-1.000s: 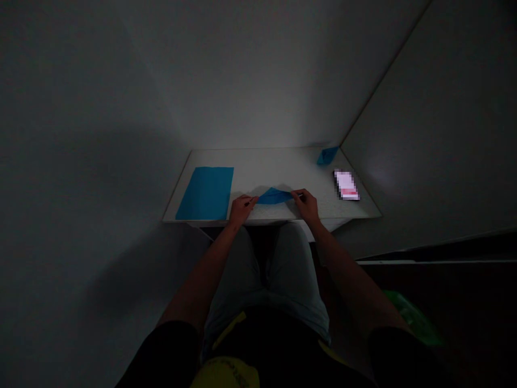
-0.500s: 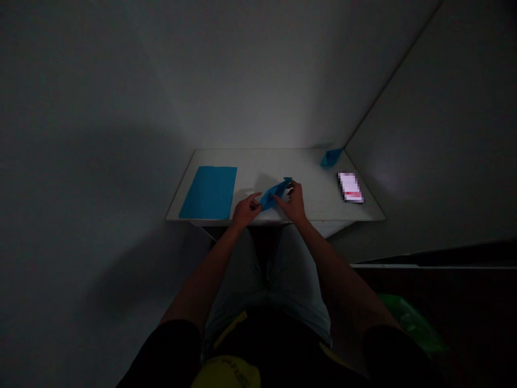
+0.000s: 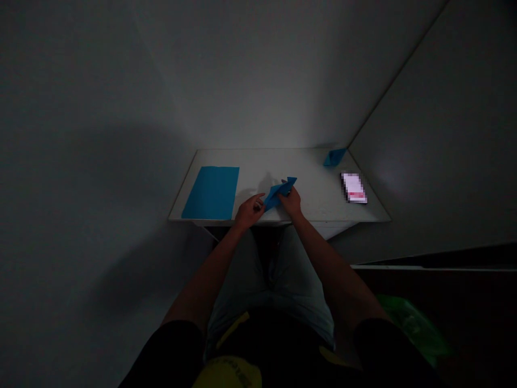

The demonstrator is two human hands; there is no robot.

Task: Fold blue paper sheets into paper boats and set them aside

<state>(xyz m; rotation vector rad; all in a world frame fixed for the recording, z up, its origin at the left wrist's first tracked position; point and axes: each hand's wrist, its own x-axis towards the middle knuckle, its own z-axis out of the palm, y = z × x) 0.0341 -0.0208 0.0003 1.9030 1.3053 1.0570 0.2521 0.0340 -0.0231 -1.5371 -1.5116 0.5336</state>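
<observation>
A folded piece of blue paper (image 3: 275, 194) is held between my two hands above the front middle of the white table (image 3: 258, 161). My left hand (image 3: 248, 212) pinches its lower left end, with the index finger stretched out. On the right side, my right hand (image 3: 291, 202) grips the paper from below, its thumb on the near face. The folded paper slants up to the right, and a pointed flap shows at its upper right end.
Flat blue sheets or a sheet (image 3: 212, 192) lie at the table's left. A folded blue paper shape (image 3: 335, 157) stands at the back right corner, and a lit phone (image 3: 354, 187) lies in front of it. Walls border the back and right. Something green (image 3: 412, 323) is on the floor.
My right hand has shifted its hold lower on the folded paper, and more of the paper's upper right end now shows. The whole view has shifted slightly.
</observation>
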